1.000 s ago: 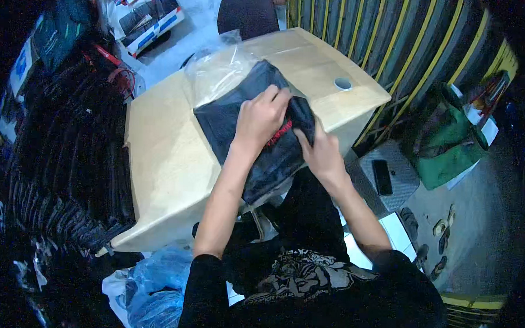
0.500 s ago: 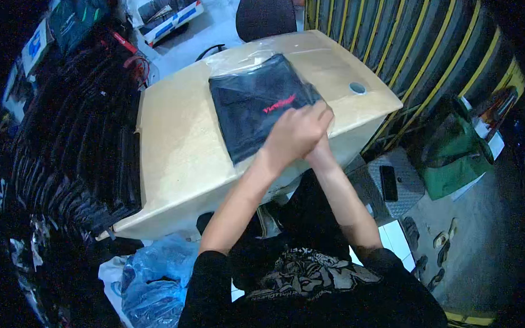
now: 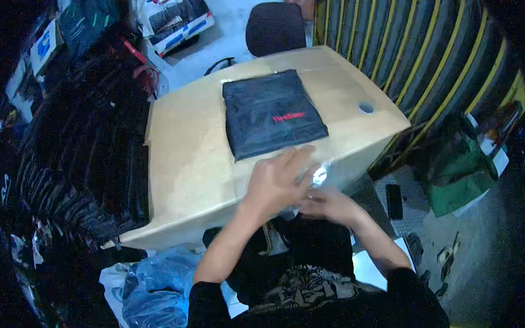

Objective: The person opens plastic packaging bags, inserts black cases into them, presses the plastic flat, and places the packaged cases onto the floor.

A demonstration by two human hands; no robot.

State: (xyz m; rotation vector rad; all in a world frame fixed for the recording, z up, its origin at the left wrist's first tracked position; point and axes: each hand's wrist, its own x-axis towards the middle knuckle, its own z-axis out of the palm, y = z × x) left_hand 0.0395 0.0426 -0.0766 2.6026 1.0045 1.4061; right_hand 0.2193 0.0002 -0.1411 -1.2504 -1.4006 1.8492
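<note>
A folded black garment (image 3: 270,112) with a red "ViewSonic" print lies flat on the pale wooden table, with a glossy clear plastic cover over it. My left hand (image 3: 276,179) is over the table's front edge, just below the garment, its fingers stretched out and slightly blurred. Lower and to the right is my right hand (image 3: 330,205), smeared by motion, so its grip is unclear. A small shiny piece, looking like clear plastic (image 3: 320,174), shows between the two hands; which hand touches it, I cannot tell.
Tall stacks of folded black garments (image 3: 89,152) line the table's left side. Blue plastic bags (image 3: 160,287) lie on the floor below. A chair (image 3: 276,28) stands behind the table (image 3: 181,167). To the right are a phone (image 3: 395,201), a green bag (image 3: 458,185) and a striped shutter (image 3: 422,48).
My hands, clasped together over the garment's lower right corner before, have come apart and drawn back towards my body. The whole garment front is now uncovered, and the view has shifted slightly.
</note>
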